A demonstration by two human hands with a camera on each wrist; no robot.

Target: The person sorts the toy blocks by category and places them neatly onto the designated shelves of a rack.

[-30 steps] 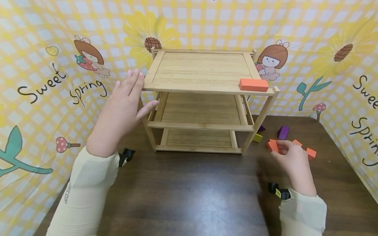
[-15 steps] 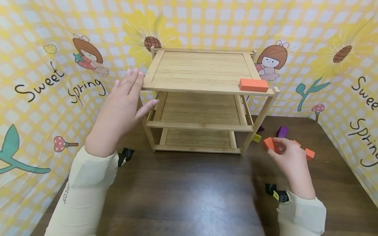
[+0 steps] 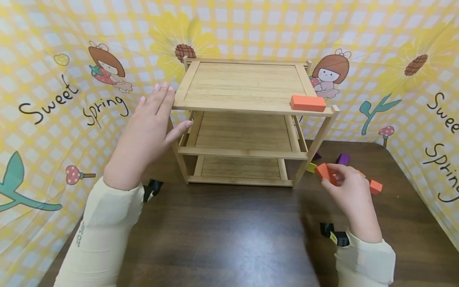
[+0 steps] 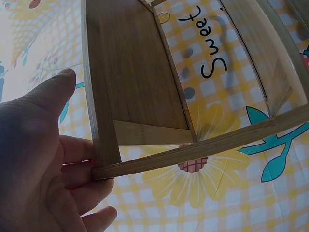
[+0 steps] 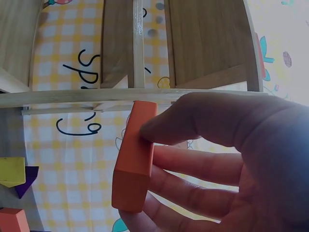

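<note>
A three-tier wooden shelf (image 3: pixel 244 85) stands upright on the dark table. My left hand (image 3: pixel 143 131) rests with straight fingers against the top left front corner of the shelf; in the left wrist view its fingers (image 4: pixel 89 193) lie behind the corner post. Right of the shelf, my right hand (image 3: pixel 353 191) pinches an orange block (image 3: pixel 325 174) between thumb and fingers. The right wrist view shows this long orange block (image 5: pixel 135 157) tilted, with the thumb on one face and fingers on the opposite side. Another orange block (image 3: pixel 308 103) lies on the top tier at its front right corner.
Several blocks lie on the table (image 3: pixel 222 231) right of the shelf: a purple block (image 3: pixel 343 159), a yellow block (image 3: pixel 311 167) by the shelf leg and an orange block (image 3: pixel 375 187). A yellow checked cloth (image 3: pixel 251 32) forms the backdrop around the table.
My right hand has lifted the orange block slightly and carried it a little left, toward the shelf. The left hand has stayed at the shelf corner.
</note>
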